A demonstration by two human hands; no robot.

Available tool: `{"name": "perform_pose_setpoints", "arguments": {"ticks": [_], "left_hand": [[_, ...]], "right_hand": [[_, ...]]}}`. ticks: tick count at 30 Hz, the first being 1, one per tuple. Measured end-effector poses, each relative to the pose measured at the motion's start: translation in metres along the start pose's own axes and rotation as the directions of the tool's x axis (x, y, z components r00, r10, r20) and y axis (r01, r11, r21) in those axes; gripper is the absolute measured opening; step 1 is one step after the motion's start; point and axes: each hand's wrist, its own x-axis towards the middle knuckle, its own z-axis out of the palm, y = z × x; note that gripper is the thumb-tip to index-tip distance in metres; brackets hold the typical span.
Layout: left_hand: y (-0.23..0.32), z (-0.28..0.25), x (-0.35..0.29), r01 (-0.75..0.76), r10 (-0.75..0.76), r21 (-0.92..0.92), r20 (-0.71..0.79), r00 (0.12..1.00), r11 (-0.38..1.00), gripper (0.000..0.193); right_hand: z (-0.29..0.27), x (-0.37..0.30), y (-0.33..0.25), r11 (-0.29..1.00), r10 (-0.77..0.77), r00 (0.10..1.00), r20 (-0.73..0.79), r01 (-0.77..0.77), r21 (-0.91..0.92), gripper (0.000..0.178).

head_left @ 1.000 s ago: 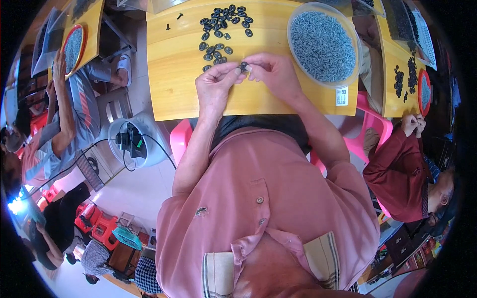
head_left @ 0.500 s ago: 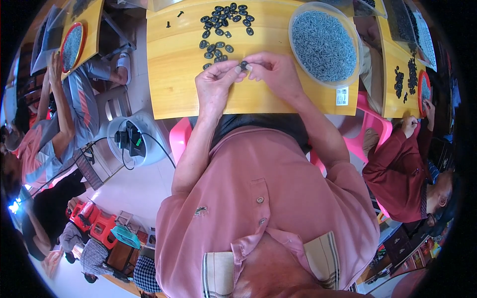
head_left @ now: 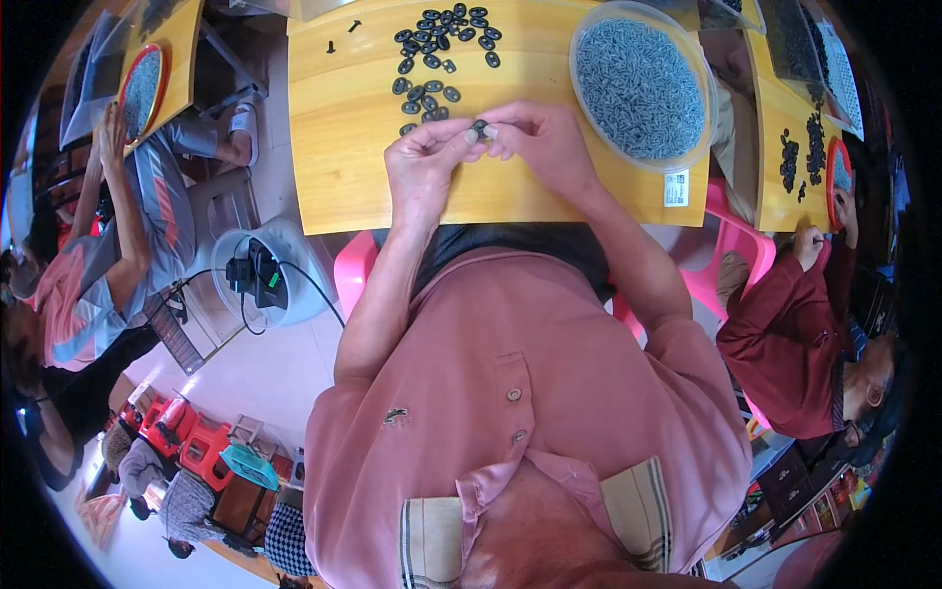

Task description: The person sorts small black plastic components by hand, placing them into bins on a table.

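Note:
Between my fingertips sits a small black oval part point(head_left: 480, 128), mostly covered by the fingers. My left hand point(head_left: 424, 159) pinches it from the left. From the right, the thumb and fingers of my right hand point(head_left: 546, 142) close on the same part. Whether a screw is in it cannot be made out. Just beyond my left hand lie several black oval parts with holes point(head_left: 432, 61), loosely scattered on the yellow wooden table point(head_left: 334, 167). To the right of my right hand stands a round clear tub point(head_left: 710, 93) full of silvery screws point(head_left: 640, 88).
Two small black screws point(head_left: 355, 26) lie at the table's far left. A white label point(head_left: 676, 189) is on the near right edge. Co-workers sit at tables on both sides, one in a dark red top point(head_left: 785, 339). A bucket with black cables point(head_left: 299, 285) stands on the floor at left.
My hands stay almost in place, with the black part still pinched between them. At the far left, a person in black has shifted.

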Motion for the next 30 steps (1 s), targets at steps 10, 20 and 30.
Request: {"name": "perform_pose_setpoints", "arguments": {"ticks": [10,20,30], "left_hand": [[-0.009,-0.004,0.000,-0.113,0.082,0.208,0.154,0.985,0.971,0.027],[-0.008,0.003,-0.005,-0.394,0.326,0.560,0.223,0.919,0.729,0.025],[0.000,0.005,-0.006,-0.486,0.447,0.631,0.236,0.863,0.605,0.023]], "right_hand": [[-0.011,0.005,0.003,0.986,0.056,0.995,0.083,-0.068,0.149,0.011],[-0.014,0.005,0.004,0.983,0.133,0.983,0.124,-0.147,0.111,0.012],[-0.010,0.006,-0.006,0.992,0.121,0.986,0.116,-0.124,0.024,0.006]]}}
